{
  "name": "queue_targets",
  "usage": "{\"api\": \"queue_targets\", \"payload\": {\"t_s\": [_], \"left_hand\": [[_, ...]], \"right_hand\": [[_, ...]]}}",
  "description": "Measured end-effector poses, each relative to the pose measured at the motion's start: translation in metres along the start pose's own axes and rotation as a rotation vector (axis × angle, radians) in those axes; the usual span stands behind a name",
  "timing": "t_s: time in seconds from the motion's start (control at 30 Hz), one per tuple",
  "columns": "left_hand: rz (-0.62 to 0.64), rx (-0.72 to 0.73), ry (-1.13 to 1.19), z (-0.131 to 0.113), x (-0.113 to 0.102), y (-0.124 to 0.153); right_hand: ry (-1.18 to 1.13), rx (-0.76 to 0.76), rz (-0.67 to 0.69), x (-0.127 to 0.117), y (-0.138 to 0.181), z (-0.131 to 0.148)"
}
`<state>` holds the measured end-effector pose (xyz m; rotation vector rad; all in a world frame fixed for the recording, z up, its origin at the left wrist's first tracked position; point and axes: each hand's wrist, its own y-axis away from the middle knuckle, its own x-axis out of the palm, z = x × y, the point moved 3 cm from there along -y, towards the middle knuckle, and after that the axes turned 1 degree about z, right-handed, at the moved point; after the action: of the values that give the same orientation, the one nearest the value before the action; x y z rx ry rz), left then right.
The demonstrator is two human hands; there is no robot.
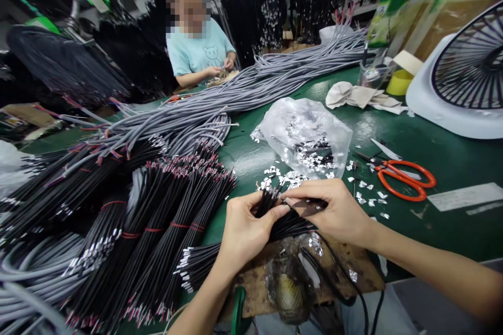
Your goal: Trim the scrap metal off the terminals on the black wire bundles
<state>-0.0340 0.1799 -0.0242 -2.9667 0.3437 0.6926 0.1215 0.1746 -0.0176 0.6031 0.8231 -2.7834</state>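
My left hand [247, 225] is wrapped round a bunch of thin black cables [269, 201] near their silver-tipped ends. In my right hand [338, 209] is a dark, flat, pointed tool [310, 205] whose exact kind I cannot make out. Its tip and my right fingertips meet my left thumb at the cable ends. The bunch runs beneath both hands, and its other silver-tipped ends [186, 269] come out at the left. Under my hands lies a worn wooden board [253, 277] with a rounded, tape-wrapped object [290, 288] on it.
Silver foil bits surround a clear plastic bag [334, 131]. Orange-handled scissors [408, 178] lie right, below a white fan [424, 94]. Tied black cable bundles [157, 235] fill the left; long grey cables [251, 84] cross behind. A co-worker [200, 52] handles something small across the table.
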Motion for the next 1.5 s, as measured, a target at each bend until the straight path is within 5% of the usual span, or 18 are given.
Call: {"api": "queue_targets", "payload": {"t_s": [0.73,0.93,1.07,1.23,1.5], "left_hand": [[0.006,-0.031,0.091,-0.001,0.002,-0.003],[0.239,0.029,0.178,0.0,0.006,-0.004],[0.437,-0.07,0.241,0.0,0.011,-0.002],[0.145,0.042,0.039,0.001,0.001,-0.004],[0.026,-0.014,0.059,0.003,-0.002,-0.005]], "right_hand": [[0.004,0.03,0.06,-0.002,0.0,-0.001],[0.054,0.115,0.064,0.003,0.001,-0.009],[0.194,0.044,-0.01,-0.005,-0.003,-0.012],[0.392,0.106,-0.227,-0.024,-0.005,-0.018],[0.216,0.167,-0.013,-0.002,-0.001,-0.01]]}}
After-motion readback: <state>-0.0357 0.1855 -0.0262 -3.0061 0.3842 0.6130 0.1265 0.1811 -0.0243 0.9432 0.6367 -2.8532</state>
